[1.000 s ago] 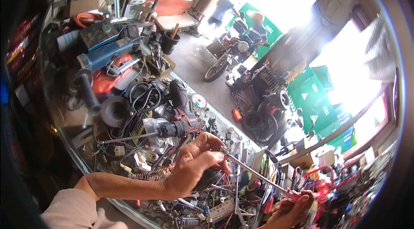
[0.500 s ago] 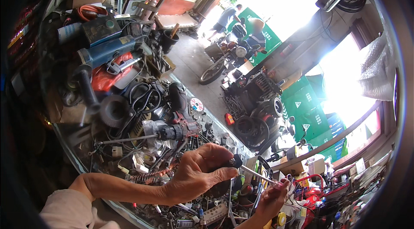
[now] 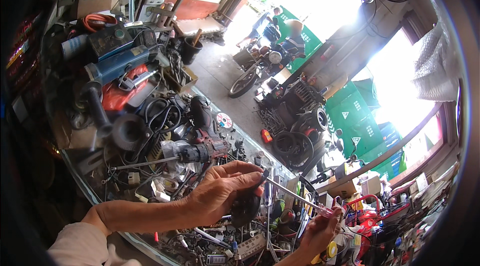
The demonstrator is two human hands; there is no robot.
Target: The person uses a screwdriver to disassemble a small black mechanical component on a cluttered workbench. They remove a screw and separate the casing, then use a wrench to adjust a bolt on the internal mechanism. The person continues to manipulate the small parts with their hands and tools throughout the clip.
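Observation:
My left hand (image 3: 215, 191) is closed on a rounded black part (image 3: 246, 208), whose kind I cannot make out; the fingers cover some of it. My right hand (image 3: 320, 228) grips the clear pinkish handle of a screwdriver (image 3: 295, 196). Its metal shaft slants up to the left, and the tip meets the black part beside my left fingertips. Both hands are above a cluttered glass-topped counter. Just beyond my left hand lies a dark red and black power drill (image 3: 204, 150) with a long bit.
Small hardware and wires cover the counter around a blue power tool (image 3: 117, 63) and a black funnel-shaped piece (image 3: 131, 130). Red tools (image 3: 367, 226) crowd the right. Beyond the counter edge stand wheels (image 3: 295, 148), a motorcycle (image 3: 250, 78) and two people.
The black part has turned in my left hand and more of it shows below the fingers. My right hand and the screwdriver have shifted slightly right. The view has tilted a little.

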